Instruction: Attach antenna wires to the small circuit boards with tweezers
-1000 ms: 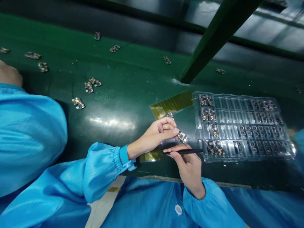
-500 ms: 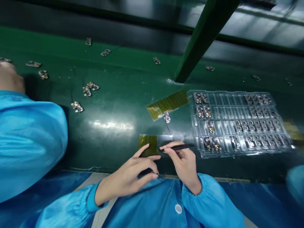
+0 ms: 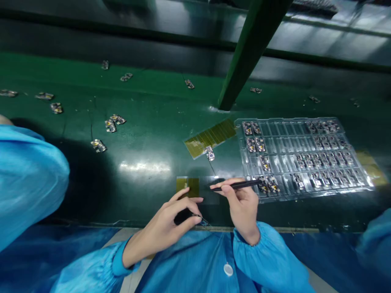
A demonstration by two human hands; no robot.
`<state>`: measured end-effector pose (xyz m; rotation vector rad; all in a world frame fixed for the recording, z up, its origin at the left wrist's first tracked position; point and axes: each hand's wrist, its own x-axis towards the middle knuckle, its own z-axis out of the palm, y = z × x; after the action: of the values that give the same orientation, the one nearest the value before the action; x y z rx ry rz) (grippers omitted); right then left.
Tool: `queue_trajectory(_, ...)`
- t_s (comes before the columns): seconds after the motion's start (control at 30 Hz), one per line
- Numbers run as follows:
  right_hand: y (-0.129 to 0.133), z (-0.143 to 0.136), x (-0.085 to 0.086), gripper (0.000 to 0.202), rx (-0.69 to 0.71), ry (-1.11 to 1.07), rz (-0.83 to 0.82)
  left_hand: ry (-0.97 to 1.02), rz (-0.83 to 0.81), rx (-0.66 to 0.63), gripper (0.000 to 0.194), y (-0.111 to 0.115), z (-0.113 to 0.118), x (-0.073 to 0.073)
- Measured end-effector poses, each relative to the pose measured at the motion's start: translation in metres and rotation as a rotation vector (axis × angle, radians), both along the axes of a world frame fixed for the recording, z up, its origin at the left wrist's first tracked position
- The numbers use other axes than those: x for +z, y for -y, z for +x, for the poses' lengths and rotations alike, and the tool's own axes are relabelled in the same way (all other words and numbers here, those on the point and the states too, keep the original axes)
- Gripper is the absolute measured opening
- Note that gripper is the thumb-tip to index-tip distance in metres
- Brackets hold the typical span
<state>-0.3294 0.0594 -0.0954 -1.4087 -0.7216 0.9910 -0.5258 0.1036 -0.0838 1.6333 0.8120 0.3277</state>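
My left hand (image 3: 169, 219) pinches a small circuit board (image 3: 196, 215) with a thin dark wire between thumb and finger; most of the board is hidden. One fingertip of that hand rests on a sheet of amber tape (image 3: 192, 186) with a clear backing. Black tweezers (image 3: 236, 185) lie in the grip of my right hand (image 3: 244, 203), their tips pointing left above the clear part of the sheet. Farther off, another circuit board (image 3: 210, 154) with a wire sits at the edge of a second amber tape sheet (image 3: 210, 137).
To the right lies a clear plastic tray (image 3: 282, 160) with several boards in its slots. A green post (image 3: 244, 61) rises from the green bench (image 3: 146, 142). Several loose boards (image 3: 110, 125) are scattered left and behind. A co-worker's blue sleeve (image 3: 30, 175) reaches in at left.
My right hand with the tweezers has moved slightly right, away from the amber tape. The left hand still pinches the board. At left, the co-worker's hand has drawn back mostly out of view.
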Motion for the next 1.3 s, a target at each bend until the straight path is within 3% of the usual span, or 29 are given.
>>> queue_trajectory(0.17, -0.009, 0.035, 0.026, 0.014, -0.279, -0.002, 0.203, 0.104, -0.203, 0.322, 0.016, -0.015, 0.009, 0.012)
queue_trajectory(0.3, -0.007, 0.073, 0.05, 0.016, -0.503, 0.066, 0.338, 0.21, -0.376, 0.396, 0.019, -0.043, 0.035, 0.027)
queue_trajectory(0.4, -0.003, 0.087, 0.056, 0.015, -0.547, 0.066, 0.388, 0.307, -0.484, 0.396, 0.025, -0.063, 0.059, 0.03)
queue_trajectory(0.6, -0.005, 0.071, 0.048, 0.017, -0.491, -0.007, 0.393, 0.408, -0.689, 0.374, 0.026, -0.079, 0.089, 0.015)
queue_trajectory(0.73, -0.014, 0.053, 0.04, 0.014, -0.42, -0.052, 0.37, 0.373, -0.532, 0.306, 0.024, -0.075, 0.086, 0.005)
queue_trajectory(0.9, -0.023, 0.042, 0.029, 0.009, -0.31, -0.089, 0.3, 0.286, -0.304, 0.266, 0.032, -0.069, 0.079, 0.006)
queue_trajectory(1.1, -0.03, 0.039, 0.014, 0.009, -0.275, -0.025, 0.153, 0.206, -0.258, 0.225, 0.022, -0.069, 0.078, 0.003)
queue_trajectory(1.3, -0.034, 0.041, 0.012, 0.011, -0.176, -0.03, 0.054, 0.14, -0.232, 0.202, 0.016, -0.067, 0.079, 0.001)
